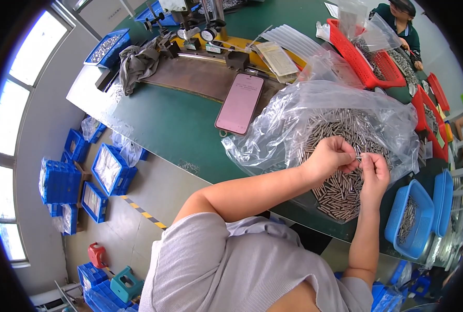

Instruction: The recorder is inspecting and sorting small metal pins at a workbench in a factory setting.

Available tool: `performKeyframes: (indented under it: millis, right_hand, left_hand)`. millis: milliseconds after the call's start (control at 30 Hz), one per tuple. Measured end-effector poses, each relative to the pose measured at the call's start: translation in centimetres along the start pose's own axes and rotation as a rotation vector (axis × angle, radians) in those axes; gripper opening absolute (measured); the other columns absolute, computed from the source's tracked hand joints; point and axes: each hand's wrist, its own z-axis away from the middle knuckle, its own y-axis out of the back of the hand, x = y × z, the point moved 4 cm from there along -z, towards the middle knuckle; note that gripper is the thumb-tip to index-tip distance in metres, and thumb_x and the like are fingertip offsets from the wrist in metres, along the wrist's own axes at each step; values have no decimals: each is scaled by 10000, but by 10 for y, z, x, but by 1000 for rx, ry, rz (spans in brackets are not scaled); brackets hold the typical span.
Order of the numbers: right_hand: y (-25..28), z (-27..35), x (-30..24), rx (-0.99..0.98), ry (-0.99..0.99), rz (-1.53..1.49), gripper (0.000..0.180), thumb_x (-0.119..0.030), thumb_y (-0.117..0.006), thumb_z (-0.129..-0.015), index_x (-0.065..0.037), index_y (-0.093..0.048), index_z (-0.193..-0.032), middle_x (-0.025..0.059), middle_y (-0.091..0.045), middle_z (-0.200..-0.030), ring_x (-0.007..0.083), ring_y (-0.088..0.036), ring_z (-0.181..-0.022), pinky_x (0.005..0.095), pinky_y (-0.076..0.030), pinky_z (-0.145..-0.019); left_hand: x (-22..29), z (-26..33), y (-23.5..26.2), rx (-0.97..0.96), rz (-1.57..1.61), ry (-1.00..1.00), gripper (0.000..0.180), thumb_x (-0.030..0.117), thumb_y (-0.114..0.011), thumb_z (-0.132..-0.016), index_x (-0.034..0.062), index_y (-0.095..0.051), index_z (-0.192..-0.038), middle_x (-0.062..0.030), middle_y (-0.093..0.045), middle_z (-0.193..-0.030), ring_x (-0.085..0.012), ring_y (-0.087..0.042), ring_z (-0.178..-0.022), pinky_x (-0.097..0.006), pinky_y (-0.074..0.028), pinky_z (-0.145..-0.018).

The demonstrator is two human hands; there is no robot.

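Note:
My left hand [331,157] and my right hand [374,174] meet over a heap of small metal pins [340,151] lying in an opened clear plastic bag [294,112] on the green table [174,130]. Both hands pinch one thin metal pin [360,158] between their fingertips, the left from the left end, the right from the right end. A blue bin [412,218] holding more pins sits just right of my right forearm at the table's edge.
A phone [239,103] with a pink screen leans near the table's middle. Measuring fixtures with dial gauges [208,34] stand at the back. Red baskets [364,57] lie at the far right, where another person [403,21] sits. Blue crates [106,169] are stacked on the floor at left.

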Motion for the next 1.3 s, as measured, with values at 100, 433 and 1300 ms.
performKeyframes:
  millis: [100, 433, 1300]
  right_hand:
    - [1, -2, 3, -39, -26, -7, 97, -98, -604, -853, -4, -593, -831, -13, -550, -721, 47, -478, -675, 185, -386, -631]
    - [-1, 2, -12, 28, 199, 155, 89, -71, -613, -842, 1, -575, -804, -12, -534, -720, 53, -455, -670, 191, -381, -631]
    - [17, -14, 7, 93, -117, -225, 164, -162, -539, -898, -47, -528, -781, -46, -420, -596, 28, -311, -477, 181, -236, -420]
  left_hand:
    - [-1, 0, -1, -20, -17, -18, 71, 29, -578, -834, -11, -521, -849, -99, -612, -769, -152, -596, -682, -268, -501, -641]
    - [1, 0, -1, -3, -28, -36, 70, 31, -577, -840, -11, -521, -846, -91, -607, -768, -148, -598, -688, -263, -505, -644]
    - [5, -5, 6, 63, -130, -132, 72, 32, -579, -785, -8, -522, -805, -86, -602, -711, -143, -576, -629, -263, -485, -593]
